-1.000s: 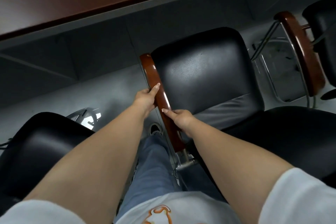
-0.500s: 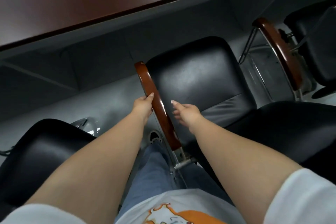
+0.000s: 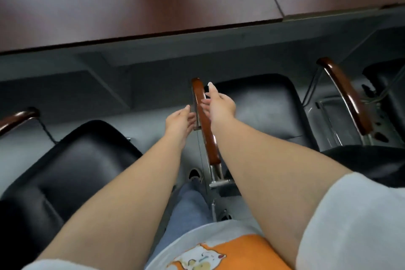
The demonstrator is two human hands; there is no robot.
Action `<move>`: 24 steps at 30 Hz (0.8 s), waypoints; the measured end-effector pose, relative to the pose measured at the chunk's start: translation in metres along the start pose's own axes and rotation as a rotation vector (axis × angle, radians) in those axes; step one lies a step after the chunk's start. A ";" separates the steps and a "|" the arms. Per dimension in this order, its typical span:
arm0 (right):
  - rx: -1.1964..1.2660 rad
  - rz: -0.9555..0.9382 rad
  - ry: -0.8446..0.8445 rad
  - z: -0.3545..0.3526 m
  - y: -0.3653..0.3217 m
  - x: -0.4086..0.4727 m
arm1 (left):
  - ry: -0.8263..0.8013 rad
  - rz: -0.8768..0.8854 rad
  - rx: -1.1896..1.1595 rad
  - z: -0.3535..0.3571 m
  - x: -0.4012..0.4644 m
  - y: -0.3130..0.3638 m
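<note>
A black padded chair (image 3: 263, 103) stands in front of me with a glossy brown wooden armrest (image 3: 207, 133) on a chrome frame. My left hand (image 3: 179, 121) hovers just left of the armrest with fingers loosely extended, apart from the wood. My right hand (image 3: 219, 105) is raised over the armrest's far half, fingers spread and straight, holding nothing. Whether its fingertips touch the wood I cannot tell.
A dark red-brown table (image 3: 153, 0) runs across the top. A second black chair (image 3: 65, 166) sits at my left, with another armrest (image 3: 15, 118) at the far left. The chair's right armrest (image 3: 348, 94) and a further chair lie right. My jeans leg and shoe (image 3: 195, 174) stand between the chairs.
Both hands have let go of the armrest and lifted off it, fingers opening. The view has tilted up, and the chair now sits closer under the table.
</note>
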State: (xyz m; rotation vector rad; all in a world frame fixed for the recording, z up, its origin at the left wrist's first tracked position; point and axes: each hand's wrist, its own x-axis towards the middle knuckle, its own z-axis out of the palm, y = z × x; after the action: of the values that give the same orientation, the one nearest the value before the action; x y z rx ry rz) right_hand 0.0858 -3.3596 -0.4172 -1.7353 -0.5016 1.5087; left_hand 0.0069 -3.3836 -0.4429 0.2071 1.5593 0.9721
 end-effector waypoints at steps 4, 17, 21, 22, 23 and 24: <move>-0.144 -0.052 -0.096 -0.002 0.039 -0.041 | 0.058 0.037 -0.079 -0.037 -0.039 -0.022; -0.248 -0.182 -0.210 -0.077 0.081 -0.114 | -0.020 0.055 -0.039 -0.064 -0.119 -0.077; -0.179 -0.175 -0.144 -0.110 0.087 -0.144 | -0.147 0.074 0.038 -0.064 -0.139 -0.093; -0.201 -0.167 -0.139 -0.115 0.091 -0.151 | -0.173 0.082 0.059 -0.066 -0.145 -0.097; -0.207 -0.160 -0.124 -0.119 0.097 -0.159 | -0.207 0.092 0.083 -0.068 -0.151 -0.100; -0.190 -0.152 -0.100 -0.124 0.104 -0.169 | -0.236 0.106 0.110 -0.070 -0.160 -0.103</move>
State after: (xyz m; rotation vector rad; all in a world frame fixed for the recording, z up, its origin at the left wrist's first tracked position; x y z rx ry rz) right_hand 0.1474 -3.5831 -0.3842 -1.7268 -0.8338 1.4836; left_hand 0.0256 -3.5804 -0.3998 0.4698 1.3960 0.9090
